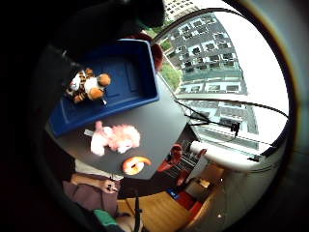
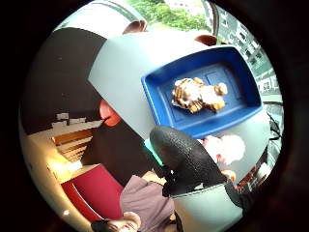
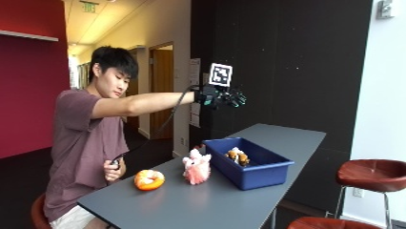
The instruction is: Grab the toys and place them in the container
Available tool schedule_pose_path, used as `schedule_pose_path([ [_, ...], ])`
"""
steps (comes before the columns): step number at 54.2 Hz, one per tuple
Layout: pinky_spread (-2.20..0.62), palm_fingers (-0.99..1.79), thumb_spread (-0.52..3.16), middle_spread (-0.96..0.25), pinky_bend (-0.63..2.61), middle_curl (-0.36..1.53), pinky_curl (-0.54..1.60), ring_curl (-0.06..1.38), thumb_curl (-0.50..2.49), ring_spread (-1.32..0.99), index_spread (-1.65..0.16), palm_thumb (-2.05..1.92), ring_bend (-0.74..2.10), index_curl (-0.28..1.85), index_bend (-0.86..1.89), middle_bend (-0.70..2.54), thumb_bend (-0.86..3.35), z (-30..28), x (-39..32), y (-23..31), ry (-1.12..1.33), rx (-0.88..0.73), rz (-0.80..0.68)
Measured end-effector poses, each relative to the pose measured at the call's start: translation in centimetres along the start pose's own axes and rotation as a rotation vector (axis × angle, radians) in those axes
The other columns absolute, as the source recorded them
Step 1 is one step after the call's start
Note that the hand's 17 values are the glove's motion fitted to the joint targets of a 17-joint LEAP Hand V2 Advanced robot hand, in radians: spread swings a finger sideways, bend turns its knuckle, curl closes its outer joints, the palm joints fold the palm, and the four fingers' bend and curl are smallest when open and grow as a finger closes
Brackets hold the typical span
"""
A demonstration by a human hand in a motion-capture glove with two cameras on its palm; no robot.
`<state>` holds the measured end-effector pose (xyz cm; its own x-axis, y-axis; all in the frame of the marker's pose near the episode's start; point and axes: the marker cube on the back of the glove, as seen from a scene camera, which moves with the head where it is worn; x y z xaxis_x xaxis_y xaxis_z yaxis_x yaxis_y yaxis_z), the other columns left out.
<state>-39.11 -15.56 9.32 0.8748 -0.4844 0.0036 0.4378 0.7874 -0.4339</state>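
Observation:
A blue container (image 3: 254,166) stands on the grey table (image 3: 209,200), and a striped tiger toy (image 3: 238,156) lies inside it. A pink fluffy toy (image 3: 197,168) stands on the table just beside the container's near end. An orange ring-shaped toy (image 3: 149,180) lies further toward the person. My gloved right hand (image 3: 223,98) hovers high above the container, fingers spread and holding nothing. The palm views look down on the tiger toy (image 2: 199,95) in the container (image 2: 159,92), the pink toy (image 1: 116,137) and the orange toy (image 1: 135,165).
The person's bare left hand (image 3: 115,170) rests at the table's near edge. Red stools (image 3: 371,175) stand to the right of the table. A dark wall runs behind the table.

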Motion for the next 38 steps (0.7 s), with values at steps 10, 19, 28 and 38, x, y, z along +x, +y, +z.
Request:
schedule_pose_path([
  [10,0.06,-0.35,1.17,0.04,1.02,0.29,0.35,0.29,0.31,0.00,-0.13,-0.05,0.47,0.05,-0.01,0.14,-0.05,-2.0,2.3,8.3,-0.091,0.011,0.094],
  [19,0.06,-0.34,1.17,0.05,1.00,0.28,0.35,0.29,0.29,0.00,-0.12,-0.05,0.45,0.05,0.00,0.14,-0.05,0.4,6.3,18.1,-0.089,0.004,0.012],
  [28,0.06,-0.31,1.17,0.04,0.98,0.27,0.34,0.29,0.28,0.00,-0.13,-0.05,0.41,0.06,0.03,0.14,-0.05,8.0,11.2,24.4,-0.028,-0.058,-0.067],
  [38,0.06,-0.28,1.17,0.04,0.93,0.27,0.33,0.29,0.27,0.00,-0.15,-0.05,0.38,0.08,0.05,0.15,-0.05,20.4,15.3,27.2,0.067,-0.157,-0.024],
])
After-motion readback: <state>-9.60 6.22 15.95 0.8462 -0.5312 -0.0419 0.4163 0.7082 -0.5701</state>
